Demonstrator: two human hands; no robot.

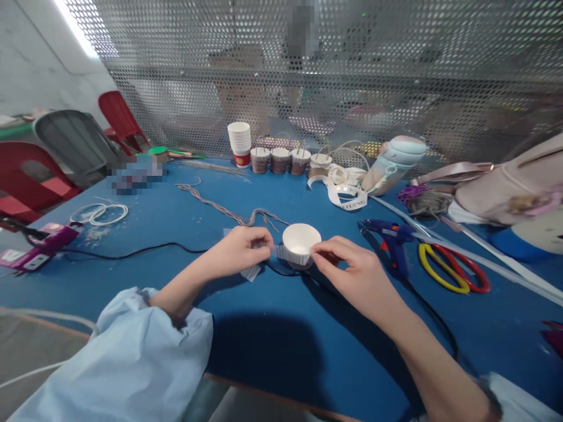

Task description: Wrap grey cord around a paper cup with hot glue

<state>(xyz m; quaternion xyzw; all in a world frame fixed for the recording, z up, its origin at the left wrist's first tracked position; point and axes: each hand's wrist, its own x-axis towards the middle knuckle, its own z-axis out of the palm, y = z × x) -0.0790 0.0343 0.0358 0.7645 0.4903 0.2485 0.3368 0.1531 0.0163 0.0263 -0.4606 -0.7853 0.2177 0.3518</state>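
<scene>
A white paper cup (300, 242) stands on the blue table (272, 334) at the middle. My left hand (240, 251) is closed, pinching a strip of pale ribbed paper (254, 271) that runs to the cup's left side. My right hand (352, 272) is closed too, its fingertips pinching the cup's right wall near the rim. A braided cord (229, 212) lies just behind my left hand.
A blue glue gun (391, 239) and red-and-yellow scissors (453, 268) lie to the right. At the back stand a stack of cups (240, 142), several brown-wrapped cups (280, 160), white ribbon (347, 189) and a bottle (393, 164). A perforated metal screen (334, 70) closes the far side.
</scene>
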